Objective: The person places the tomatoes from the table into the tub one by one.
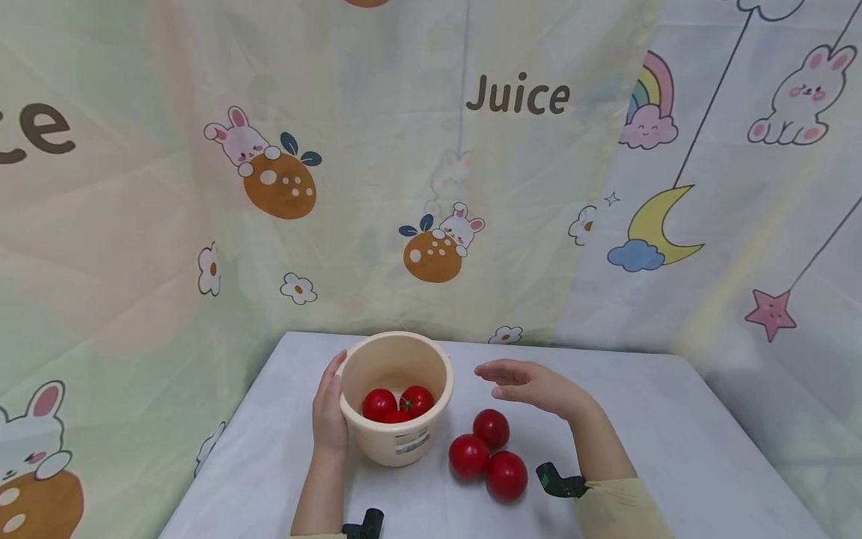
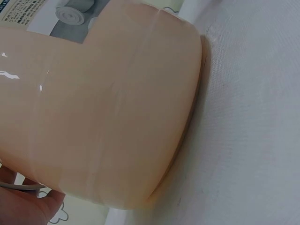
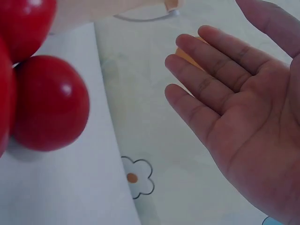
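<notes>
A cream plastic bucket (image 1: 397, 447) stands on the table with several red tomatoes (image 1: 379, 405) inside. My left hand (image 1: 330, 413) holds the bucket's left side, its fingers reaching up to the rim. In the left wrist view, part of that hand (image 2: 30, 206) shows at the lower left by the bucket's thin handle (image 2: 21, 186). Three more tomatoes (image 1: 507, 476) lie close together right of the bucket. Above and behind them, my right hand (image 1: 532, 385) hovers with nothing in it. The right wrist view shows its palm and extended fingers (image 3: 201, 110).
A white cloth covers the table (image 1: 646, 427). Printed curtains (image 1: 364, 247) hang close behind it and along both sides. Dark wrist straps (image 1: 562, 481) sit on both forearms. A printed label (image 1: 412, 440) is on the bucket's front.
</notes>
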### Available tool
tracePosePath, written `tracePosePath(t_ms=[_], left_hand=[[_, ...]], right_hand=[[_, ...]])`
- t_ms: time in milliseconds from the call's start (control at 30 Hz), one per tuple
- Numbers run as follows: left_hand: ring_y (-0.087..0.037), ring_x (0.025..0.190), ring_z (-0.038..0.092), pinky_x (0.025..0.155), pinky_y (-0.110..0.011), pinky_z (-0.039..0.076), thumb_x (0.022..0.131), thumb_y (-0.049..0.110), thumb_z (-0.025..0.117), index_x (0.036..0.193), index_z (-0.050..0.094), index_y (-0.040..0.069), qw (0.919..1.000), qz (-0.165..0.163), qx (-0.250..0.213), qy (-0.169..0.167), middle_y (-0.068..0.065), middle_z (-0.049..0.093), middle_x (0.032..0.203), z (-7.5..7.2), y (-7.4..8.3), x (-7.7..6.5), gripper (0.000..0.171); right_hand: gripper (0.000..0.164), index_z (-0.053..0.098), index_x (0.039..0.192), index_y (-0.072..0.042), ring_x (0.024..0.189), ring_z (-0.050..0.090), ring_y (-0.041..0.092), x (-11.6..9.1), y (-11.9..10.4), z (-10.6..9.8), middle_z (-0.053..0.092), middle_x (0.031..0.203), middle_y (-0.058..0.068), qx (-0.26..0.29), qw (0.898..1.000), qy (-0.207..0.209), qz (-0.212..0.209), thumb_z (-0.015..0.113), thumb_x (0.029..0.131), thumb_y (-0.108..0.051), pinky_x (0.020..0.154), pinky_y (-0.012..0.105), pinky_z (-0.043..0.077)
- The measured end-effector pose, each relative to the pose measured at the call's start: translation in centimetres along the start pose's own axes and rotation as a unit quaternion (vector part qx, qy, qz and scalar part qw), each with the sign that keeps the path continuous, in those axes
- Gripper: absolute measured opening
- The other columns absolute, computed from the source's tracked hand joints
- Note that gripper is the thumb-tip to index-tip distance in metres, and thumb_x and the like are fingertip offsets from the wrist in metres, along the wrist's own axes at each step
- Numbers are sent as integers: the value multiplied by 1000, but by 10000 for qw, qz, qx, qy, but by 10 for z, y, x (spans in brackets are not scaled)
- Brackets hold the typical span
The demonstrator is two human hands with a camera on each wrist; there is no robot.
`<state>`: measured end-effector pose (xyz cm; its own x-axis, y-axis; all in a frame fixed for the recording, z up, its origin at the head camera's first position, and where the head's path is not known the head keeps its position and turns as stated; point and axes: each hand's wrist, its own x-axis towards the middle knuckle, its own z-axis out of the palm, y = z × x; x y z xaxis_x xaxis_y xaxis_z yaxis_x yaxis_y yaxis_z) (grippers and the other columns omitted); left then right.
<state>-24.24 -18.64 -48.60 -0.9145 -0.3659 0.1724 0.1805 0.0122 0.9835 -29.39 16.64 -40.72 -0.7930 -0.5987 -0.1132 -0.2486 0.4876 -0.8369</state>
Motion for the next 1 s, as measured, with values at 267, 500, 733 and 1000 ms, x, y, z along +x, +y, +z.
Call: tracePosePath(t_ms=[267, 500, 733, 1000], left_hand=[[-9, 137, 42, 114, -52, 39, 103, 50, 35, 139, 46, 49, 10000, 39, 34, -12, 20, 47, 146, 0, 1, -1, 38], [-10, 137, 42, 113, -52, 39, 103, 50, 35, 139, 46, 48, 9999, 82, 76, -1, 19, 47, 146, 0, 0, -1, 38], [-11, 137, 42, 113, -53, 39, 103, 51, 35, 139, 46, 48, 9999, 98, 121, 5, 18, 48, 146, 0, -1, -1, 38], [-10, 138, 42, 113, -51, 40, 103, 49, 36, 140, 46, 48, 9999, 41, 91, 21, 19, 47, 147, 0, -1, 0, 38]], right_hand=[[53, 54, 140, -25, 139, 44, 39, -7, 23, 8, 53, 146, 6, 233, 9993, -12, 308, 69, 90, -37, 104, 53, 48], [63, 51, 143, -26, 141, 40, 40, -7, 52, 21, 49, 149, 9, 202, 9974, 204, 654, 74, 85, -36, 103, 59, 47], [70, 48, 146, -22, 140, 41, 39, -9, 82, 34, 48, 149, 7, 409, 9958, 281, 764, 76, 84, -36, 104, 59, 46], [71, 49, 145, -23, 139, 43, 36, -6, 94, 41, 51, 147, 5, 458, 9956, 403, 717, 77, 82, -37, 105, 58, 45]])
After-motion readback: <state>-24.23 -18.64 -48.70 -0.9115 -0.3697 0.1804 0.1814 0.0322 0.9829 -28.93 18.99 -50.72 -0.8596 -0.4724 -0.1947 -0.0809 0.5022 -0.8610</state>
